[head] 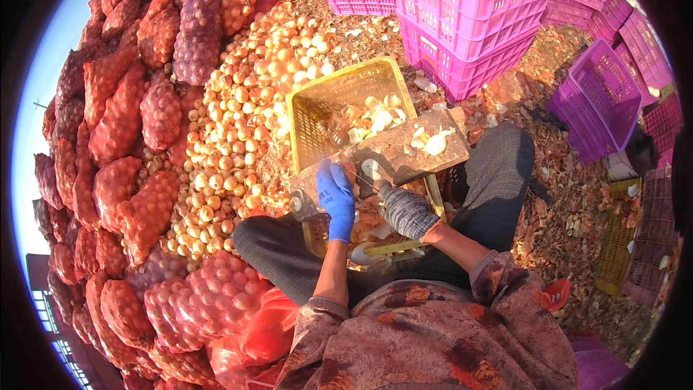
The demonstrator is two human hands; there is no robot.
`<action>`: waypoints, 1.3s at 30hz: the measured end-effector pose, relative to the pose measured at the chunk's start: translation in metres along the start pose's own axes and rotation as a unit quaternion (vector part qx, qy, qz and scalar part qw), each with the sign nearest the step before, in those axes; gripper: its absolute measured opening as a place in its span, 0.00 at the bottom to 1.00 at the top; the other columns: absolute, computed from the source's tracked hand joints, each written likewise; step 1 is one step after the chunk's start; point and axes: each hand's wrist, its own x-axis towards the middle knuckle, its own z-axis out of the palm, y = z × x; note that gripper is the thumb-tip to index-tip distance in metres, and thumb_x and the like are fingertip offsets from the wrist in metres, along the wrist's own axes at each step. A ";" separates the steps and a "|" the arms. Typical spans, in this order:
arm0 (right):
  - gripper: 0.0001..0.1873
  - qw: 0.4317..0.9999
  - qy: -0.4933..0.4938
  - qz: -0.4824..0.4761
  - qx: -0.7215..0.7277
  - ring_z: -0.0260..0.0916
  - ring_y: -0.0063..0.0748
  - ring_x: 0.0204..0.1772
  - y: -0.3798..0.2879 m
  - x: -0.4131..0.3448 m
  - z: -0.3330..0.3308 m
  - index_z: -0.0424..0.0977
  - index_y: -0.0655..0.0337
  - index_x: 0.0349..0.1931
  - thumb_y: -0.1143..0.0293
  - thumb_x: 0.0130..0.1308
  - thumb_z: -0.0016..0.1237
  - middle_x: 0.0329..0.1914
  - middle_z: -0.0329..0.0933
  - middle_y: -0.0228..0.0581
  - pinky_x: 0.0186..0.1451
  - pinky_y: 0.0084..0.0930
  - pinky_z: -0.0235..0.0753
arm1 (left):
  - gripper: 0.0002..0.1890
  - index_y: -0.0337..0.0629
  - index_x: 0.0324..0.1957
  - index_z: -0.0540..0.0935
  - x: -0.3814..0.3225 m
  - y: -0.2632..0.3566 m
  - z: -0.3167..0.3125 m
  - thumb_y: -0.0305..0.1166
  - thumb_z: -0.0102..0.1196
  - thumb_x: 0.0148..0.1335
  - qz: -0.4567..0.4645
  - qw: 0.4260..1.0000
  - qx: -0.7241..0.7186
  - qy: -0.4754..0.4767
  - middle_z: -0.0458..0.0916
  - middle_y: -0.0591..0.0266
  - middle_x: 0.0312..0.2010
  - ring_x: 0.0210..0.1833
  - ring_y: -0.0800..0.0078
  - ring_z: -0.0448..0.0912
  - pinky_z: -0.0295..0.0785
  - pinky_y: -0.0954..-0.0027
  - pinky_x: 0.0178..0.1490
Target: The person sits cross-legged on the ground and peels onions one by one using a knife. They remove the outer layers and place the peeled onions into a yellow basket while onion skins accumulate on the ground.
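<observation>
My left hand [335, 195], in a blue glove, is at the near edge of a wooden board [406, 151] laid across a yellow plastic crate [303, 124]. Its fingers are bent around something brownish, seemingly an onion, mostly hidden. Just to the right, my right hand [405, 210], in a grey knit glove, is curled around a handle that is largely covered; a thin blade seems to reach toward the left hand. A white peeled onion piece [371, 168] lies on the board between the hands. Further right on the board is a partly peeled onion [435, 144] among skins.
Loose onions [233, 135] are heaped at left, before piled red mesh sacks of onions [159, 119]. Stacked pink crates [471, 21] with peeled onions stand ahead. A purple crate [601, 97] is tilted at right, near a yellow crate [617, 233]. Onion skins [563, 227] cover the ground.
</observation>
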 end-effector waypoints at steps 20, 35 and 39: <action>0.25 0.974 -0.036 0.146 0.167 0.73 0.55 0.47 0.005 -0.037 0.033 0.64 0.71 0.50 0.60 0.61 0.51 0.42 0.73 0.63 0.47 0.42 0.73 | 0.22 0.32 0.54 0.74 0.008 -0.027 -0.014 0.39 0.36 0.70 0.006 0.985 -0.167 -0.041 0.75 0.43 0.52 0.55 0.51 0.72 0.65 0.60 0.61; 0.13 0.794 -0.126 0.182 0.566 0.64 0.21 0.18 -0.001 0.046 0.025 0.65 0.56 0.45 0.63 0.66 0.49 0.20 0.66 0.30 0.16 0.23 0.62 | 0.24 0.42 0.59 0.71 0.015 -0.023 -0.008 0.46 0.40 0.70 0.016 0.996 0.068 -0.053 0.73 0.40 0.47 0.46 0.44 0.76 0.70 0.54 0.49; 0.12 0.840 -0.149 0.174 0.492 0.63 0.22 0.18 -0.004 0.044 0.022 0.64 0.56 0.44 0.63 0.66 0.49 0.19 0.65 0.29 0.15 0.24 0.62 | 0.23 0.41 0.52 0.74 0.016 -0.015 -0.011 0.48 0.36 0.70 -0.020 0.997 0.043 -0.064 0.74 0.40 0.45 0.44 0.44 0.75 0.70 0.53 0.46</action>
